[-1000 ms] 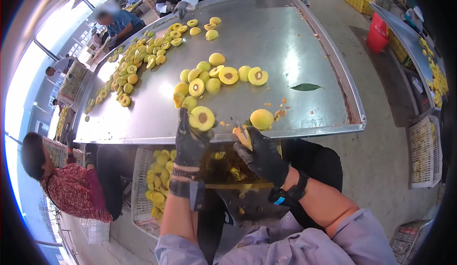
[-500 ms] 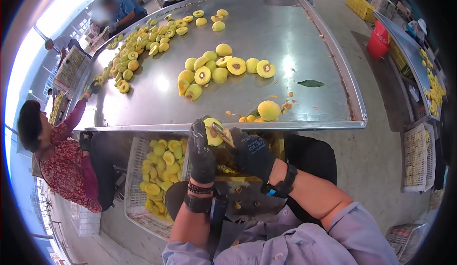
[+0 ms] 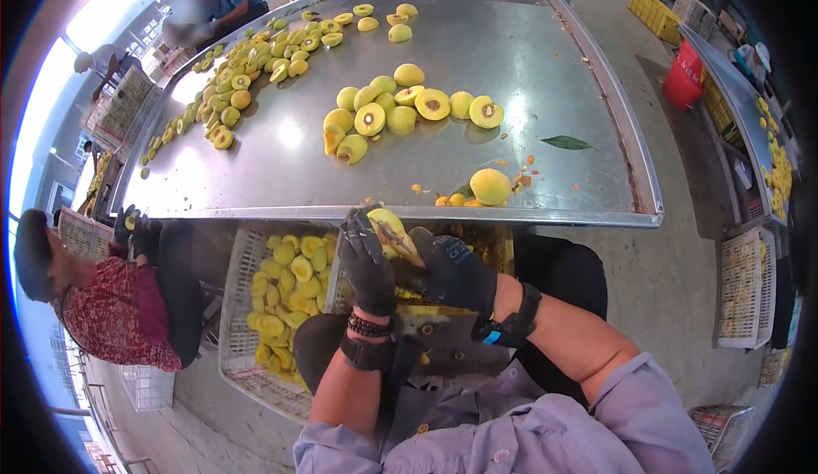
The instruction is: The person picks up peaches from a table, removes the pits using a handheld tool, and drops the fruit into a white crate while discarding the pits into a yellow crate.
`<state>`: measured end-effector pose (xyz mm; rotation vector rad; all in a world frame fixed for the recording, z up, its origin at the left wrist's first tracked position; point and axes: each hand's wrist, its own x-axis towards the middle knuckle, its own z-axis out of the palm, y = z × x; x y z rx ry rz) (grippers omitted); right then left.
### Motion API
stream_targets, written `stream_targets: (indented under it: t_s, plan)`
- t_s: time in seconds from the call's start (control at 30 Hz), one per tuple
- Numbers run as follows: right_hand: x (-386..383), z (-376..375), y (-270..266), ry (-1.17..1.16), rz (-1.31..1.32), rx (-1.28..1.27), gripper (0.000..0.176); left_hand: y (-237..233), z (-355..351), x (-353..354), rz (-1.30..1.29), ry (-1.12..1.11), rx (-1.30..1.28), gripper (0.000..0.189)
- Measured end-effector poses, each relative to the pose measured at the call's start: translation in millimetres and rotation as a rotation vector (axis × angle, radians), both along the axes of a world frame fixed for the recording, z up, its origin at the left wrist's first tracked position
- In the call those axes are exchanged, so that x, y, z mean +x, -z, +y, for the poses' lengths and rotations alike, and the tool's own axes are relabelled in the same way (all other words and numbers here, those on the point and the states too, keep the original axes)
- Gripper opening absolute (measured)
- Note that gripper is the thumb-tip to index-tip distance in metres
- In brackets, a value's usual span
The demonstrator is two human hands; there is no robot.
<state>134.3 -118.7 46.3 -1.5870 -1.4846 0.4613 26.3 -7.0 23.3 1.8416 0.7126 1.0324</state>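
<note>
My left hand (image 3: 365, 263), in a dark glove, holds a halved yellow peach (image 3: 383, 218) just off the near edge of the metal table, its cut face turned to the right. My right hand (image 3: 460, 271), also gloved, is closed around a slim pitting tool (image 3: 404, 246) whose tip reaches the middle of that cut face. Its exact shape is partly hidden by my fingers. Just beyond my hands, a whole-looking peach (image 3: 491, 187) rests on the table beside small orange scraps (image 3: 456, 201). Farther back lies a cluster of peach halves (image 3: 370, 120), some showing brown pits.
The metal table (image 3: 281, 180) has a raised rim and carries a long heap of peach halves (image 3: 256, 61) and a green leaf (image 3: 567, 143). Below it stands a white crate (image 3: 230, 329) of peach halves. A co-worker (image 3: 115, 312) sits at left; a red bucket (image 3: 682, 82) is at right.
The peach half has turned in my left hand, and the tool lies lower across its cut face. The co-worker at left has drawn an arm back from the table.
</note>
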Motion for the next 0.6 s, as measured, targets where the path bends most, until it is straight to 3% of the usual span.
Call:
stream_targets:
  t_s: [0.17, 0.3, 0.37, 0.5, 0.57, 0.6]
  plan:
    - [2, -4, -2, -0.005, -0.118, -0.064, 0.045, 14, 2, -2, 0.108, -0.051, 0.143, 0.038]
    - [4, -6, -1, -0.032, -0.065, -0.146, 0.047, 2, 1, -1, 0.145, -0.009, 0.193, 0.035]
    - [6, -9, -4, -0.036, -0.06, -0.167, 0.046, -8, 3, -2, 0.236, 0.007, 0.38, 0.035]
    - [6, -4, 6, -0.02, 0.004, -0.139, 0.043, -7, -1, 6, -0.032, 0.045, -0.158, 0.033]
    - [2, 0, 19, 0.007, 0.063, -0.031, 0.042, -10, -9, 12, -0.108, -0.027, -0.229, 0.033]
    - [2, 0, 19, 0.002, 0.066, -0.043, 0.041, -6, -9, 11, -0.044, -0.055, -0.088, 0.033]
